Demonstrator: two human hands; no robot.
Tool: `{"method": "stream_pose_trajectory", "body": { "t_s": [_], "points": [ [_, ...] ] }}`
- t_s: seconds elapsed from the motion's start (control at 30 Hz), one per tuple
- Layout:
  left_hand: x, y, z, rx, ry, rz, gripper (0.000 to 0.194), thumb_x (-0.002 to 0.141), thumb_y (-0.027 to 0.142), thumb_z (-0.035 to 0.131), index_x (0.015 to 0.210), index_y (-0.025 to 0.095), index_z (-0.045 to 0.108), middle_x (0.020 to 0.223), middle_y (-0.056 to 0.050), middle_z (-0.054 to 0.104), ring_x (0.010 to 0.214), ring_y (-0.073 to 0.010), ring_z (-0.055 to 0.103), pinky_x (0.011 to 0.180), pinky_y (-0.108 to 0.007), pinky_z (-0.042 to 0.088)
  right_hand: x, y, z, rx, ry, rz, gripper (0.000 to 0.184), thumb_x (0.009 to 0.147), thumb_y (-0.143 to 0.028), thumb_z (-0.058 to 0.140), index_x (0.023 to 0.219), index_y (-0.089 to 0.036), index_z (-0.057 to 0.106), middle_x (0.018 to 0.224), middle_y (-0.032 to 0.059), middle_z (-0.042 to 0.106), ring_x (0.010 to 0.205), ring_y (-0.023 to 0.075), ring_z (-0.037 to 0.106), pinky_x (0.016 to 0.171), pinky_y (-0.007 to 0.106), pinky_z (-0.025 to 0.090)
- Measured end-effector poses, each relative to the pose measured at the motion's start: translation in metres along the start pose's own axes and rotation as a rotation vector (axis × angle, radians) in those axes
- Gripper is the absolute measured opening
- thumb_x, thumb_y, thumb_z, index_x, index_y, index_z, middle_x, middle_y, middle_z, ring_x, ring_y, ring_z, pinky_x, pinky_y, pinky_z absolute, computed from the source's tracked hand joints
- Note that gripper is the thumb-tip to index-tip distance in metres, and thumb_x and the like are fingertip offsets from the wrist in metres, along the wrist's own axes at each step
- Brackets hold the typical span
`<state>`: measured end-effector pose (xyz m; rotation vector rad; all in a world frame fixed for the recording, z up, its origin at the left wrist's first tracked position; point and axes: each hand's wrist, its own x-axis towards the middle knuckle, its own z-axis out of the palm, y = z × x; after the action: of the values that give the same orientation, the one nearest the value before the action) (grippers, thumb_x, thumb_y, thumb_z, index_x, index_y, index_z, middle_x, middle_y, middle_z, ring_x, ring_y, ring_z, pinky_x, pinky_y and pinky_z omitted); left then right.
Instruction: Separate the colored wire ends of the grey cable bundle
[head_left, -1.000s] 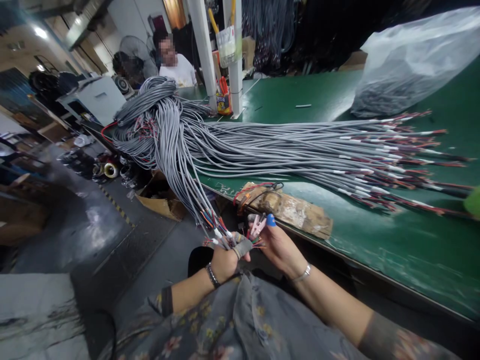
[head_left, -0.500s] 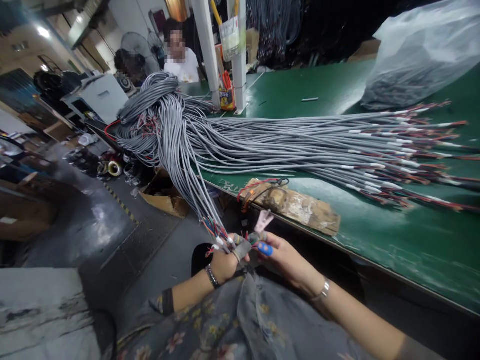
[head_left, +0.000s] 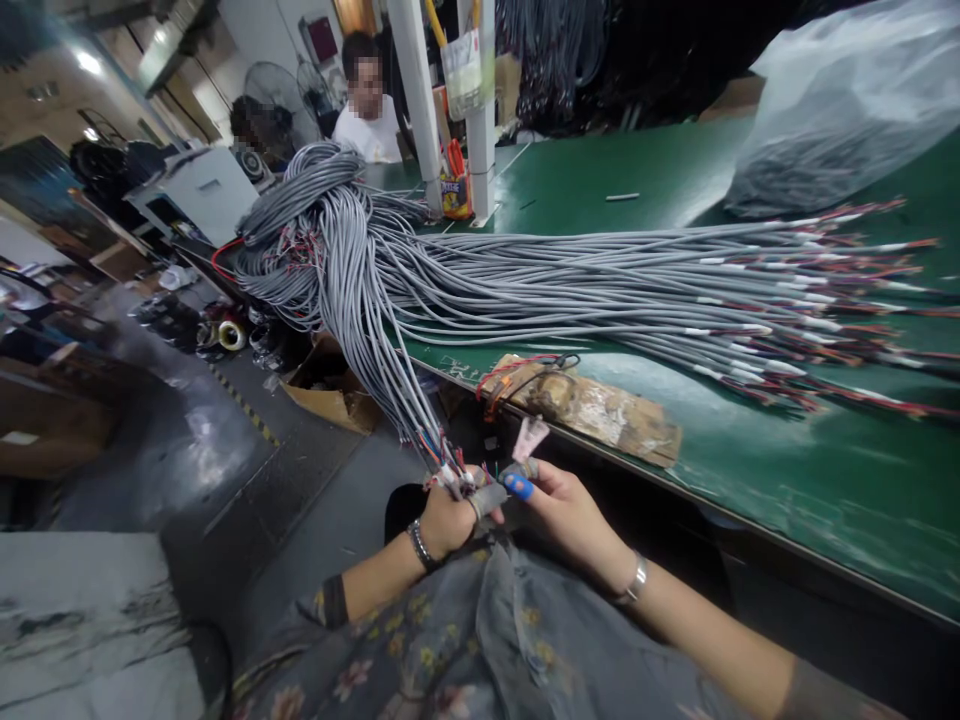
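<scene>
My left hand (head_left: 448, 520) is closed around the stripped ends of several grey cables (head_left: 405, 395) that hang down from the bench. Thin coloured wires (head_left: 442, 455) and white sleeves stick out by its fingers. Close beside it, my right hand (head_left: 559, 498) pinches thumb against forefinger at the wire tips; what lies between them is too small to make out. A blue cover (head_left: 518, 486) wraps the right thumb, and greyish wraps show on fingers of both hands. Just above the right fingertips is a pale pink clip (head_left: 529, 438).
On the green bench (head_left: 750, 500) lie a long spread of grey cables (head_left: 600, 270) and a worn wooden block (head_left: 600, 410) with wires. A plastic bag (head_left: 840, 110) stands at the back right. Behind the white post (head_left: 480, 150) sits a person (head_left: 367, 125). An open cardboard box (head_left: 337, 400) is below.
My right hand has shifted slightly left, closer to my left hand. The cable ends in my left hand have tilted a little to the right.
</scene>
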<state>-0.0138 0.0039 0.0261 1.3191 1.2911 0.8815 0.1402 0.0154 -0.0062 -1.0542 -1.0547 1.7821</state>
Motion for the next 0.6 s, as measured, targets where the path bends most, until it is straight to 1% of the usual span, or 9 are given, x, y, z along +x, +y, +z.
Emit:
{"method": "stream_pose_trajectory", "body": {
  "t_s": [0.13,0.23,0.33,0.4,0.47,0.53,0.6],
  "points": [
    [-0.001,0.002,0.001,-0.008,0.04,0.007,0.049,0.074,0.058,0.062,0.047,0.017,0.059,0.046,-0.003,0.057,0.049,-0.0121,0.051,0.054,-0.025,0.041,-0.001,0.002,0.001,0.062,0.005,0.022,0.046,0.063,-0.061,0.074,0.07,-0.018,0.059,0.06,0.0002,0.061,0.054,0.0131,0.048,0.053,0.027,0.039],
    [-0.001,0.003,0.001,-0.02,0.05,-0.007,0.047,0.075,0.054,0.062,0.047,0.017,0.059,0.046,-0.003,0.058,0.048,-0.012,0.05,0.053,-0.025,0.04,0.0,0.002,-0.002,0.149,0.003,0.048,0.045,0.06,-0.058,0.078,0.068,-0.018,0.06,0.058,-0.0006,0.059,0.052,0.0114,0.045,0.052,0.026,0.035],
    [0.0,-0.001,0.001,-0.043,0.08,-0.03,0.044,0.076,0.051,0.063,0.048,0.017,0.061,0.047,-0.003,0.059,0.047,-0.0115,0.049,0.052,-0.025,0.039,0.001,0.002,-0.008,0.251,0.003,0.072,0.041,0.057,-0.053,0.082,0.067,-0.017,0.063,0.055,-0.0019,0.054,0.051,0.0098,0.041,0.05,0.025,0.033],
    [0.0,-0.004,0.002,-0.069,0.107,-0.033,0.041,0.076,0.049,0.063,0.05,0.017,0.062,0.048,-0.003,0.059,0.047,-0.0113,0.049,0.052,-0.025,0.039,0.004,0.003,-0.014,0.32,0.022,0.077,0.038,0.057,-0.049,0.083,0.065,-0.017,0.063,0.054,-0.0025,0.052,0.05,0.0097,0.039,0.05,0.025,0.034],
    [0.001,-0.007,0.003,-0.1,0.116,-0.03,0.04,0.075,0.047,0.064,0.05,0.016,0.062,0.048,-0.002,0.059,0.047,-0.011,0.049,0.052,-0.024,0.038,0.008,0.002,-0.02,0.388,0.049,0.091,0.036,0.061,-0.049,0.081,0.065,-0.018,0.063,0.056,-0.0018,0.053,0.05,0.0104,0.04,0.05,0.025,0.037],
    [0.002,-0.007,0.003,-0.128,0.089,-0.031,0.039,0.075,0.046,0.065,0.051,0.016,0.062,0.048,-0.002,0.059,0.046,-0.0104,0.048,0.051,-0.024,0.037,0.014,0.0,-0.024,0.444,0.044,0.124,0.035,0.065,-0.052,0.077,0.067,-0.019,0.065,0.062,0.0007,0.058,0.053,0.012,0.045,0.051,0.026,0.039],
    [0.005,-0.003,0.003,-0.145,0.032,-0.031,0.038,0.075,0.046,0.066,0.051,0.016,0.062,0.047,-0.002,0.058,0.046,-0.01,0.047,0.051,-0.024,0.037,0.02,-0.004,-0.024,0.464,0.006,0.146,0.039,0.066,-0.057,0.074,0.074,-0.02,0.068,0.071,0.0031,0.063,0.058,0.0133,0.049,0.054,0.027,0.042]
  ]
}}
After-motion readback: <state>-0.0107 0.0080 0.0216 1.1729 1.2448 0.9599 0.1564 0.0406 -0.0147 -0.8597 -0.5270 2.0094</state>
